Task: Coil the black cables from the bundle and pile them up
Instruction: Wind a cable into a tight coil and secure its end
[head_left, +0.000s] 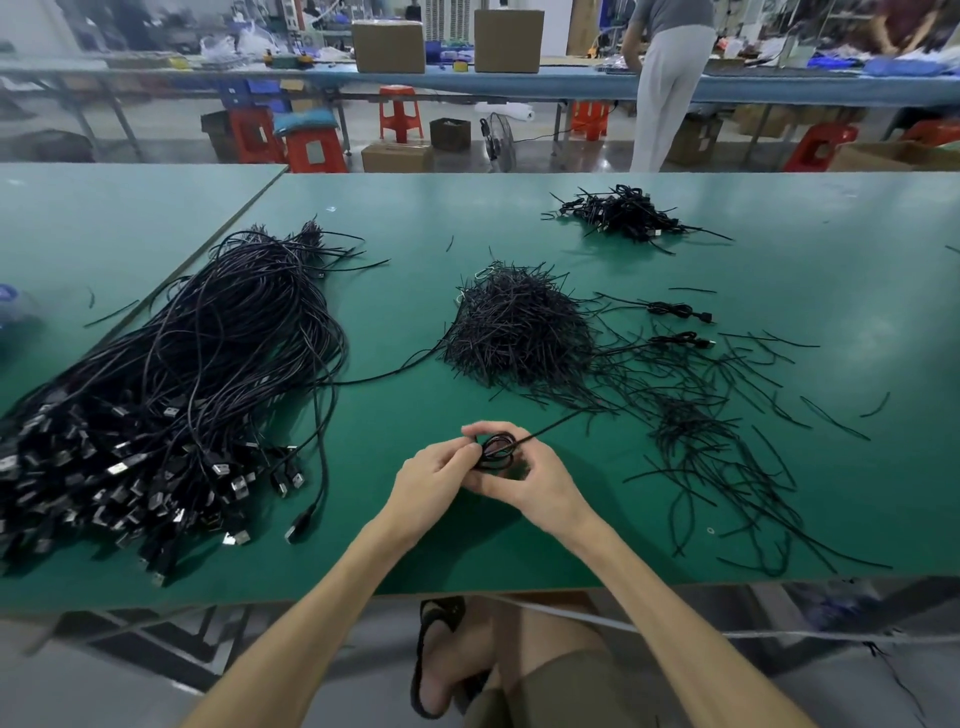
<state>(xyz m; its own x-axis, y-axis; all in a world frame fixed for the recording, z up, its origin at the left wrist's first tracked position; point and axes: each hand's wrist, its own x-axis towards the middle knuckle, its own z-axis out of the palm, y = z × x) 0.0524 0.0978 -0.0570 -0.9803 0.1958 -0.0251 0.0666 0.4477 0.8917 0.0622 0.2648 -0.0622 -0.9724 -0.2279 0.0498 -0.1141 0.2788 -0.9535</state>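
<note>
Green table (519, 545) | coiled cable (497, 452) between 2 hands | left hand (434, 480), right hand (530, 480) both grasping it

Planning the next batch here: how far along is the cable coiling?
Early days. Done: a small pile of coiled cables at the far side of the table. In hand: the left hand and right hand hold a part-wound coil, its tail trailing away. Left: the big bundle on the left, far larger than that pile.

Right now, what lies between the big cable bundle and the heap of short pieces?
In the head view: bare green table, crossed by one black cable running from bundle toward heap.
</note>
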